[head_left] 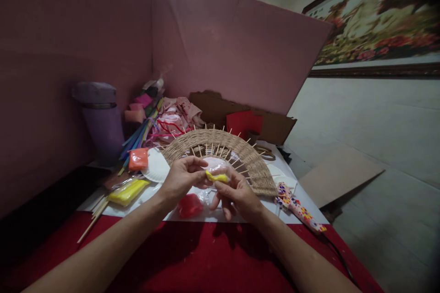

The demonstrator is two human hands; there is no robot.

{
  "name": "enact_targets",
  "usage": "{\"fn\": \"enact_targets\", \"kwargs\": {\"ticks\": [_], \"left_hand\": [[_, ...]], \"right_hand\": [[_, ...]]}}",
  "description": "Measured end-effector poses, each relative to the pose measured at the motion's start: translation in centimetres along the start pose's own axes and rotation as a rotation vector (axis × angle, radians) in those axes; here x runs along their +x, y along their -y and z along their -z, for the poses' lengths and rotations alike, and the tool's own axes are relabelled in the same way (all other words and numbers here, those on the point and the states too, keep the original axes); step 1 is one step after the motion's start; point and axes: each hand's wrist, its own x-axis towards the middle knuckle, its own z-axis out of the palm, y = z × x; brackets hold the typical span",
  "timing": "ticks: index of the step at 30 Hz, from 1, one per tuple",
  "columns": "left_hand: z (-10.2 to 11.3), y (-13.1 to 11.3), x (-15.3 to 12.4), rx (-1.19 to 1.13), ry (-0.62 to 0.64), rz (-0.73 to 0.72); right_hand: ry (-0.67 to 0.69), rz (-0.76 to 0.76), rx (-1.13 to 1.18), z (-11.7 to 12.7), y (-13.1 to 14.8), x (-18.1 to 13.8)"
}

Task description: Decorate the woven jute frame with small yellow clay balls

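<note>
A small curved piece of yellow modelling clay (217, 177) is held between the fingertips of both hands, above the white sheet. My left hand (185, 175) pinches its left end between thumb and fingers. My right hand (238, 193) grips its right end between thumb and index finger, the other fingers loosely curled below. Just behind stands an arched, woven straw piece (213, 136) with thin sticks poking out of both edges. A clear plastic wrapper (216, 164) shows right behind the clay. Below my hands lies a packet of red clay (190, 206).
To the left are a yellow packet (129, 192), an orange packet (138, 159), wooden sticks (92, 223) and a purple tumbler (102, 130). Scissors (266, 153) lie behind the woven piece. A flower-patterned tool (302, 213) with a black cord lies at right.
</note>
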Motion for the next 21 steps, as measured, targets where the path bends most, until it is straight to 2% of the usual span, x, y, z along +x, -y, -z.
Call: {"fn": "enact_targets", "kwargs": {"ticks": [13,21], "left_hand": [[-0.86,0.12,-0.18,0.039,-0.004,-0.059],[-0.87,0.35,-0.06,-0.001,-0.095,-0.131]], "right_hand": [[0.044,-0.038,-0.001,0.01,-0.18,0.11],[-0.204,0.064,-0.027,-0.75,0.22,0.43]]}}
